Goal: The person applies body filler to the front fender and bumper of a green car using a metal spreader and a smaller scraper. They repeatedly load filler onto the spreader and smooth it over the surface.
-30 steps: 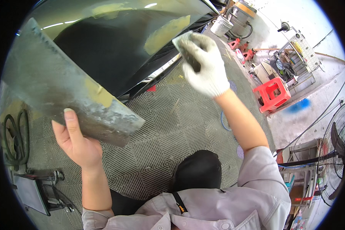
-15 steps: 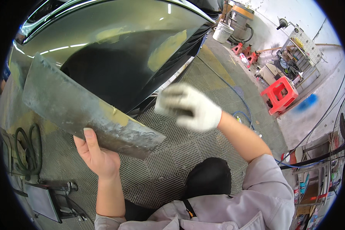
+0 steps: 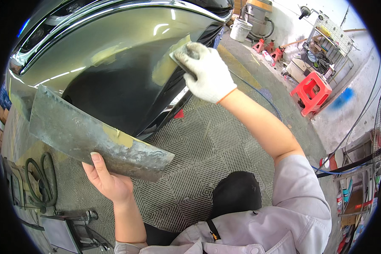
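My bare left hand (image 3: 112, 182) grips the lower edge of a long grey putty board (image 3: 72, 129), thumb on top. Yellowish putty (image 3: 119, 136) lies along the board's far edge, and paler smears mark its right end. Up at the car bumper (image 3: 135, 27), my right hand (image 3: 211, 75), in a white glove, is closed on a dark putty spreader (image 3: 181, 62), partly hidden by the fingers. The spreader meets a yellow putty patch (image 3: 161, 74) at the bumper's right side. A second putty patch (image 3: 108, 54) sits further left on the bumper, above a dark area.
A red stool (image 3: 312, 91), a vacuum cleaner (image 3: 258, 21) and a white bucket (image 3: 240, 30) stand at the right. A blue hose (image 3: 258, 96) crosses the patterned floor (image 3: 190, 139). At the lower left are a flat lamp panel (image 3: 61, 233) and a coiled dark hose (image 3: 53, 182).
My right hand has moved up and away from beside the board's right end to the putty patch on the bumper. The left hand still holds the board, and the view has shifted slightly.
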